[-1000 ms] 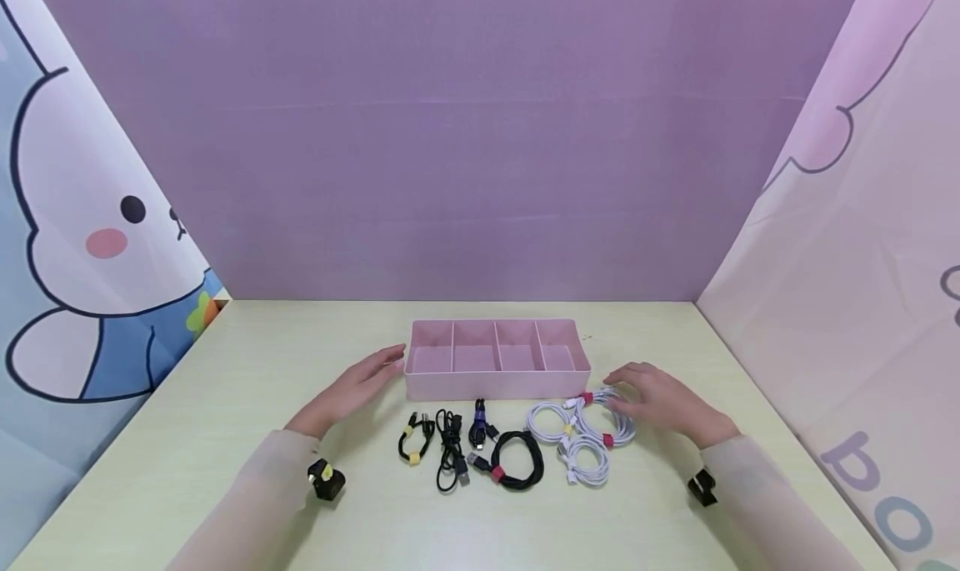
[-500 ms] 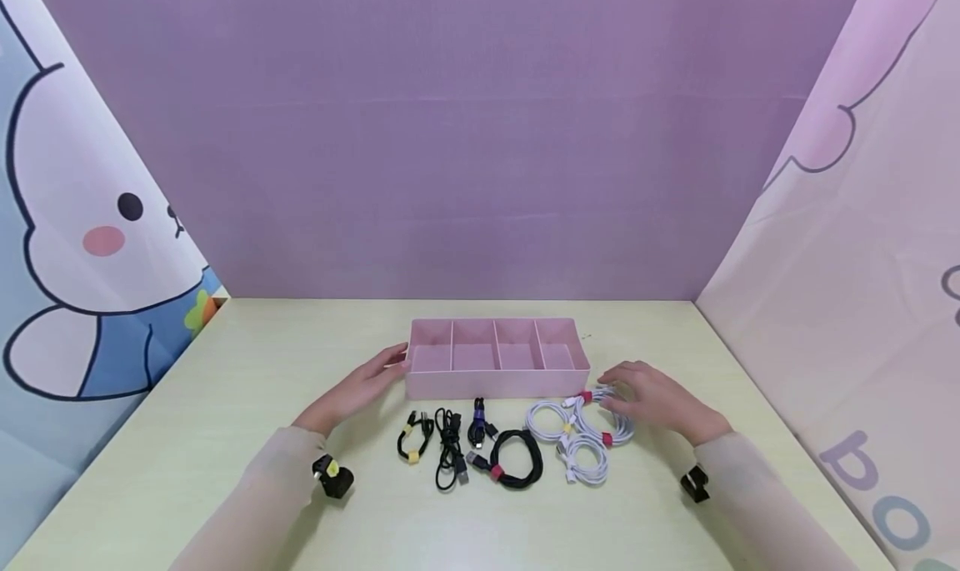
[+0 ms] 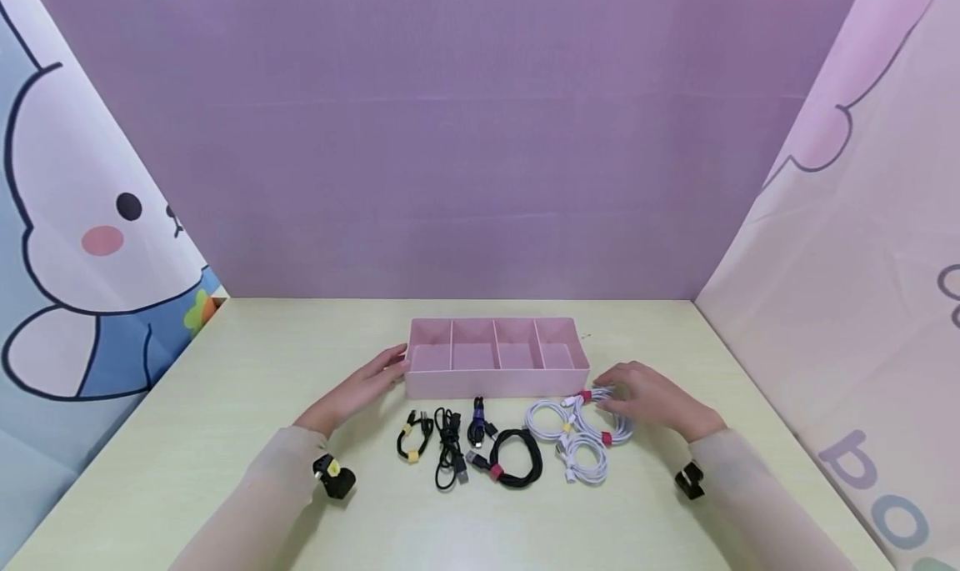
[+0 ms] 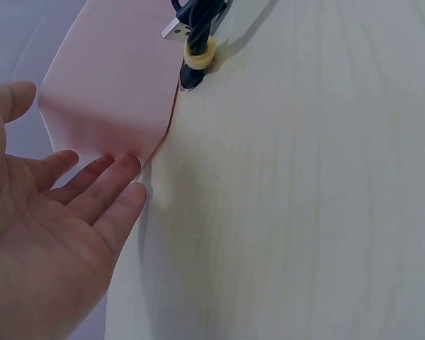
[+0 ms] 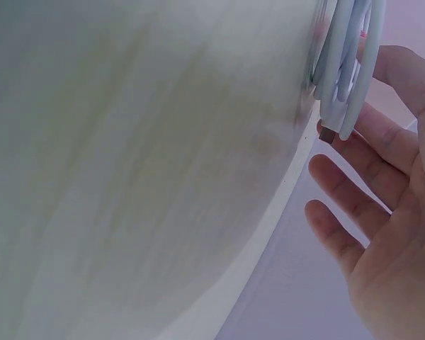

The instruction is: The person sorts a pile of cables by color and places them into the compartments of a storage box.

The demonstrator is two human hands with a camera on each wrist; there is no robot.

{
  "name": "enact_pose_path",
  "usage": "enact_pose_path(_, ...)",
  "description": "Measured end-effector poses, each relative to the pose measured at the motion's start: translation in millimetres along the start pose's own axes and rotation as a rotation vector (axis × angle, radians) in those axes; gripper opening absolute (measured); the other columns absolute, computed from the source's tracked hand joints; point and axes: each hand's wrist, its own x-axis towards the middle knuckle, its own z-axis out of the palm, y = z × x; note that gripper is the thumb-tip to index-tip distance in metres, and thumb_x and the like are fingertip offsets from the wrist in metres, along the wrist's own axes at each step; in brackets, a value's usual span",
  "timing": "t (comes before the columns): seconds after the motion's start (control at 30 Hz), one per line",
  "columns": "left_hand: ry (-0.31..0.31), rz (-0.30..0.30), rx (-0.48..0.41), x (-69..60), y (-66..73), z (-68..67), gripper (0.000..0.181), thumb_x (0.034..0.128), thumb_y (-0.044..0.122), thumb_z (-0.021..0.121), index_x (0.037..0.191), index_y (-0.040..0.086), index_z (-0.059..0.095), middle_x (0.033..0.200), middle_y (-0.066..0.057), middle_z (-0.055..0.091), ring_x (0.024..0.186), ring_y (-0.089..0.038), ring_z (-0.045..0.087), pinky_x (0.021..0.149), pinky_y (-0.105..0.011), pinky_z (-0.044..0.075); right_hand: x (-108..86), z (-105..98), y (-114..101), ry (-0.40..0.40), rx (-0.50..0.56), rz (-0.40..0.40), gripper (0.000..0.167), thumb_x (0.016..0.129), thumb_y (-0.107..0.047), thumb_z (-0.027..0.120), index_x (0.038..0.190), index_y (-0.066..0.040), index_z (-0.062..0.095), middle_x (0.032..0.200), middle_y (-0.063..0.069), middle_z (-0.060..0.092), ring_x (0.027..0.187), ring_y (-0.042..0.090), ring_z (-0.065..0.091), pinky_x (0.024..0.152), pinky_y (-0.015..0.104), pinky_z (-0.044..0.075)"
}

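A pink four-compartment organizer box (image 3: 497, 384) stands on the table. My left hand (image 3: 356, 394) is at its left end, fingers extended; in the left wrist view the fingertips lie against or very near the pink wall (image 4: 120, 78). My right hand (image 3: 662, 402) is over a coiled white cable (image 3: 624, 432) with red ties, right of the box. In the right wrist view, thumb and fingers stand apart around the white loops (image 5: 372, 64), without a visible pinch. Two more white coils, one left (image 3: 533, 422) and one lower (image 3: 587, 476), lie against it.
Several bundled black cables lie before the box: a small yellow-tied one (image 3: 401, 448), a long one (image 3: 448, 446), a purple-tied one (image 3: 478, 414) and a red-tied coil (image 3: 537, 461). A purple partition (image 3: 465, 179) rises behind the table (image 3: 465, 529).
My left hand has moved slightly right, up to the box's left end. My right hand has shifted a little left over the white cable. Box and cables look unmoved.
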Motion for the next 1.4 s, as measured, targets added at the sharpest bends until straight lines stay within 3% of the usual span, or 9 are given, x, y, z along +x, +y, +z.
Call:
enact_pose_path(0.27,-0.039,-0.009,-0.046,0.5,-2.3,0.9,0.069,0.1068,0.052,0.037,0.162,0.016,0.016,0.162,-0.014,0.026,0.144,-0.037,0.033,0.118,-0.062,0.017,3.5,0.3,0.7,-0.012,0.046,-0.024,0.031,0.091,-0.023,0.076,0.114,-0.003,0.073,0.113,0.009,0.071,0.11,0.033,0.063,0.096,0.054,0.052)
enact_pose_path(0.6,-0.045,-0.009,-0.061,-0.9,0.5,1.2,0.078,0.1019,0.062,0.04,0.162,0.016,0.018,0.163,-0.013,0.025,0.144,-0.038,0.033,0.118,-0.064,0.013,6.8,1.1,-2.3,-0.026,0.101,0.0,0.029,0.09,-0.02,0.075,0.114,-0.003,0.074,0.109,0.006,0.071,0.105,0.029,0.065,0.092,0.05,0.055)
enact_pose_path(0.97,-0.045,-0.005,-0.066,-1.7,1.4,0.9,0.077,0.1024,0.06,0.04,0.162,0.015,0.018,0.163,-0.014,0.025,0.144,-0.037,0.033,0.119,-0.061,0.016,8.5,3.1,-1.4,-0.019,0.104,0.004,0.021,0.089,-0.018,0.077,0.108,-0.008,0.077,0.103,0.0,0.071,0.097,0.02,0.065,0.086,0.043,0.057)
enact_pose_path(1.13,-0.047,-0.014,-0.058,-1.5,1.1,0.5,0.074,0.1041,0.058,0.039,0.162,0.016,0.018,0.163,-0.012,0.026,0.144,-0.036,0.033,0.119,-0.06,0.016,7.1,2.8,0.3,-0.008,0.135,0.018,0.01,0.093,-0.014,0.072,0.101,-0.014,0.078,0.099,-0.006,0.071,0.091,0.013,0.064,0.081,0.035,0.056)
enact_pose_path(1.4,-0.059,-0.005,-0.062,-2.0,1.7,-0.8,0.077,0.1031,0.06,0.039,0.162,0.016,0.018,0.162,-0.015,0.027,0.143,-0.039,0.034,0.118,-0.063,0.013,4.7,-2.1,4.7,-0.028,0.144,-0.011,0.007,0.094,-0.014,0.071,0.097,-0.015,0.077,0.093,-0.011,0.07,0.08,0.005,0.059,0.071,0.026,0.053)
